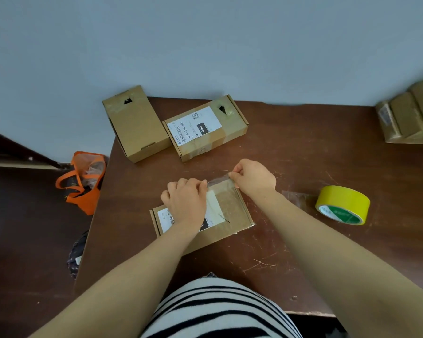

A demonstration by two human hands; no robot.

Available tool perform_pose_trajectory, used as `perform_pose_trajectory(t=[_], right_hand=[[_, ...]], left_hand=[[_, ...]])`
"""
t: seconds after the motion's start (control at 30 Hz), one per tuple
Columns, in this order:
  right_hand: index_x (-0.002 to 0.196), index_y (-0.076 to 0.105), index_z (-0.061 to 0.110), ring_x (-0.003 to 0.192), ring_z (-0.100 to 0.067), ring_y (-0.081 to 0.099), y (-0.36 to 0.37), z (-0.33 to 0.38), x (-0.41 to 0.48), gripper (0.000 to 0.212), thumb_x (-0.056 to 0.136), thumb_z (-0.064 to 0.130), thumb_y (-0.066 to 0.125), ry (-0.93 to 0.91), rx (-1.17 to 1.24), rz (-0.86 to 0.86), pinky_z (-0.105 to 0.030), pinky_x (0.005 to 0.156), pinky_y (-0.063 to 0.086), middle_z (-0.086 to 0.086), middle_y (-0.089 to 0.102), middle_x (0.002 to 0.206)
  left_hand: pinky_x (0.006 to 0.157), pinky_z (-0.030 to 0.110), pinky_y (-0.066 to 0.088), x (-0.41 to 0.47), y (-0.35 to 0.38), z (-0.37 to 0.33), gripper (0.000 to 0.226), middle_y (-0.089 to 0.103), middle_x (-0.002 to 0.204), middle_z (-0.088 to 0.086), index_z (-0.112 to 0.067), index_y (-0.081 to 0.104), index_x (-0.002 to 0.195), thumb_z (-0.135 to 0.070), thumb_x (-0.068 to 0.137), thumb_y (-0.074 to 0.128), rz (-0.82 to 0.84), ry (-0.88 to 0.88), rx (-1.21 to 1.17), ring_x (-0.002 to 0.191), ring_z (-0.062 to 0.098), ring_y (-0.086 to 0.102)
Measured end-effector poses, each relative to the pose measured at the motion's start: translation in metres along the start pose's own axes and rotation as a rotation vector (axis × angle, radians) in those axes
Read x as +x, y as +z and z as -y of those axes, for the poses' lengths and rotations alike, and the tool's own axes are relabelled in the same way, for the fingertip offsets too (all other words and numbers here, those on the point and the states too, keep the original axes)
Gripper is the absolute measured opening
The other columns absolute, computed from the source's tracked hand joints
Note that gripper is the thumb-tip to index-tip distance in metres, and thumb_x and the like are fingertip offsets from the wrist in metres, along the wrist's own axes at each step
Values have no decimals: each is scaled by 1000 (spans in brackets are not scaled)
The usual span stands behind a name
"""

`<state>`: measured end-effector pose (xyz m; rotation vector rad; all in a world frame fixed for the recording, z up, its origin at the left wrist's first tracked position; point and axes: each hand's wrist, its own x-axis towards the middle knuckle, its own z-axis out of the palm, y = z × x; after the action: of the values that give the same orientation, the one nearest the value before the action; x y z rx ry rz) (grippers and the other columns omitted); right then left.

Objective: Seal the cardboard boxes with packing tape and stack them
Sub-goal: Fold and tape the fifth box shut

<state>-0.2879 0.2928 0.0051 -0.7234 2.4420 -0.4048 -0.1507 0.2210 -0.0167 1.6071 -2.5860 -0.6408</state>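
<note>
Left of the yellow tape roll point(342, 205), the left hand point(186, 201) presses flat on the near box point(226, 215) while the right hand point(253, 178) pinches clear tape point(217, 181) at its far edge. Two boxes point(206, 126) beyond wait; nothing is stacked here yet.

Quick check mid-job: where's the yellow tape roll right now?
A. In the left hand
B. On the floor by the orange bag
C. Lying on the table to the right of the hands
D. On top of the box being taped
C: the yellow tape roll lies on the table, apart from the right hand, which pinches a clear tape strip over the box.
</note>
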Motion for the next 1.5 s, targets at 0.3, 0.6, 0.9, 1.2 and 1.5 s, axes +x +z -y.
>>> perform_pose_trajectory(t=[0.3, 0.6, 0.9, 1.2, 1.5], right_hand=[[109, 49, 16, 77, -24, 56, 12, 0, -8, 22, 102, 33, 37, -137, -232, -84, -31, 60, 36, 0, 60, 85], [108, 49, 17, 74, -19, 52, 23, -6, -13, 22, 101, 36, 40, -25, 68, -84, -31, 61, 38, 5, 54, 78], [106, 50, 14, 65, -20, 48, 26, -7, -19, 22, 101, 33, 41, -39, 128, -114, -29, 48, 27, 9, 47, 65], [108, 47, 11, 70, -27, 55, 26, -12, -31, 26, 103, 33, 35, 6, 95, -192, -32, 58, 37, -7, 64, 83], [104, 40, 16, 64, -22, 49, 20, 2, -26, 17, 103, 31, 33, 46, 138, -200, -30, 52, 29, 4, 51, 67]], left_hand=[[99, 36, 18, -3, 5, 2, 35, 58, 115, -1, -26, 65, 111, -44, 100, 37, 7, 12, 77, 113, 22, 40], [102, 37, 17, -2, 9, 2, 35, 56, 117, -1, -24, 61, 114, -42, 101, 33, 50, 8, 67, 116, 21, 39], [85, 28, 23, 8, 4, -4, 27, 60, 81, -7, -23, 52, 96, -38, 103, 31, 51, -8, -281, 82, 17, 56], [83, 43, 46, 22, 5, -15, 31, 61, 80, -5, -16, 58, 94, -39, 101, 38, 106, 80, -394, 82, 22, 59], [69, 31, 42, 24, 4, -24, 30, 61, 70, -8, -15, 55, 94, -35, 103, 33, 144, -106, -556, 76, 15, 58]])
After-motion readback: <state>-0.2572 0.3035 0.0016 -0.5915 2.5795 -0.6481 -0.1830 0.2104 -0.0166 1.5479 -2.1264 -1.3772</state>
